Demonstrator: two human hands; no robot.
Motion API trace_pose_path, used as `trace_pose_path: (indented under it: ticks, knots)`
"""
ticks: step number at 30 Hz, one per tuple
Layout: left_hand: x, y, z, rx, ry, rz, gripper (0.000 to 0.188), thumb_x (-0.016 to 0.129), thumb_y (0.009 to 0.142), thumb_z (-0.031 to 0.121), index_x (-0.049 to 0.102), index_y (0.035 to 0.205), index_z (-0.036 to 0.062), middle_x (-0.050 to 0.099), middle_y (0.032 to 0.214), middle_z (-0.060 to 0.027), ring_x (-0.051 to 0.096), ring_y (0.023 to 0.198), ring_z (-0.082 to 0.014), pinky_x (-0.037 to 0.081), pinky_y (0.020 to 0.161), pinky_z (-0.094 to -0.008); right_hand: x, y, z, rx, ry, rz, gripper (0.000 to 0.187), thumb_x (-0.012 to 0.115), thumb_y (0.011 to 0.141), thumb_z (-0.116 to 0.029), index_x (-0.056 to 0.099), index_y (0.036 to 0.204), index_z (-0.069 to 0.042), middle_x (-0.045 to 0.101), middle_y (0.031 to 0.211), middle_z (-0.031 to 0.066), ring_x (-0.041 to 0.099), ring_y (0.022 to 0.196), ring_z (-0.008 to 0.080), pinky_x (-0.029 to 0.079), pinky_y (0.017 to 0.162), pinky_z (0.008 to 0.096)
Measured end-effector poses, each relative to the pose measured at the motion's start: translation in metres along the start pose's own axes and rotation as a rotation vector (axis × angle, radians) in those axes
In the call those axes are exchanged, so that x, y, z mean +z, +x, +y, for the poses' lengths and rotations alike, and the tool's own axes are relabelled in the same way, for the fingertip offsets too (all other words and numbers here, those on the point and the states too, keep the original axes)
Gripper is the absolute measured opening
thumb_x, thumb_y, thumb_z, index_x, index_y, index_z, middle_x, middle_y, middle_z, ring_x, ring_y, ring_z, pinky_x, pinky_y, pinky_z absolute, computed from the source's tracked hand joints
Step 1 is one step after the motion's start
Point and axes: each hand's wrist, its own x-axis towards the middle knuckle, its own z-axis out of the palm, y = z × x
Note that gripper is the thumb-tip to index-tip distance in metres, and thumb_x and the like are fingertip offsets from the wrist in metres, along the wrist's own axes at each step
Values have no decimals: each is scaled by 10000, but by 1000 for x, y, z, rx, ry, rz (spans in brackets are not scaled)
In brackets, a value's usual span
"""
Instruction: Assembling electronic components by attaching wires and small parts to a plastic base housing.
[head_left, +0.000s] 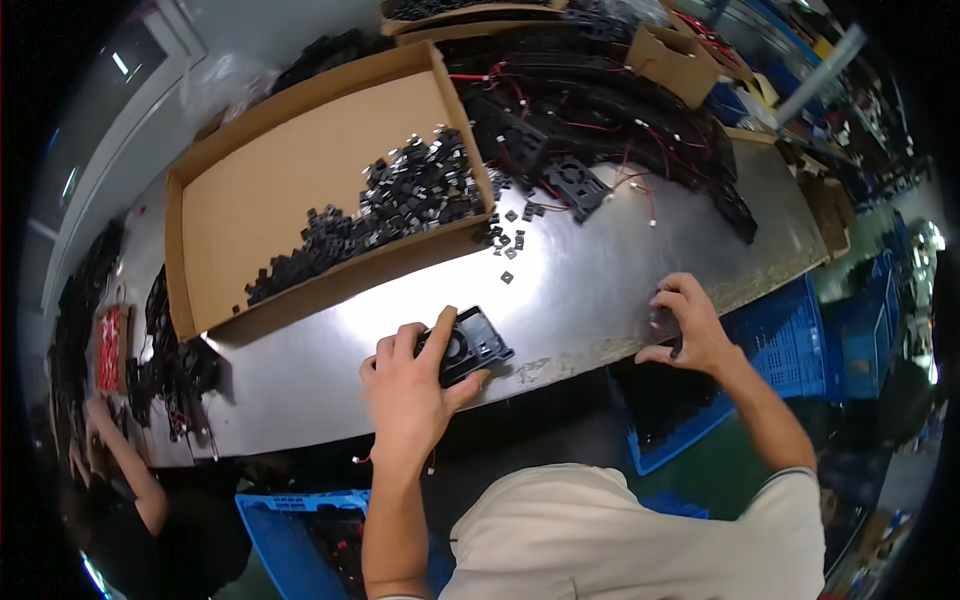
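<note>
My left hand (412, 390) grips a black plastic fan housing (482, 340) near the table's front edge. Its fingers lie over the round fan part, and the open, tray-like end points away to the right. To the right, my right hand (696, 325) is curled above the table edge, thumb and fingers bent round a small dark object that I cannot make out. Small black square parts (507, 277) lie loose on the metal table (590, 290) beyond my left hand. Many more are heaped inside a shallow cardboard box (300, 155).
Black housings with red wires (575, 185) pile up at the back right. Blue crates (780, 330) stand below the table edge on the right, and another blue crate (265, 535) is at lower left. A co-worker's arm (130, 465) reaches towards a box of red parts (112, 350) at far left.
</note>
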Motion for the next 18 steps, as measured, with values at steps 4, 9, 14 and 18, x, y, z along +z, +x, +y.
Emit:
trace_pose_path:
  ticks: [4,9,14,18]
  knots:
    - [2,-6,8,-30,8,40,748,844,709,322,575,1398,215,606,1131,-82,565,1064,-283,427,932,-452,-11,50,-59,94,427,154,718,889,632,-510,635,1131,-60,583,1115,165,625,894,286,535,753,377]
    - [9,-6,6,29,34,2,683,828,701,406,609,1318,210,594,1192,-81,550,1119,-293,410,920,-493,2,155,-132,-253,467,-55,519,796,768,-455,684,1095,-68,623,1268,122,679,1014,307,562,786,394]
    - [13,-2,-6,37,-301,-128,533,796,738,323,653,1222,153,580,1278,-99,526,1143,-307,348,944,-512,-4,220,-173,-312,362,-523,632,748,767,-573,680,1153,-76,681,1168,122,668,1009,328,535,857,400]
    - [20,-6,-11,161,-22,55,641,820,720,376,624,1294,168,583,1247,-85,540,1115,-314,368,942,-510,-10,218,-164,-241,444,-444,621,732,779,-575,689,1142,-73,692,1123,144,663,1005,340,527,872,397]
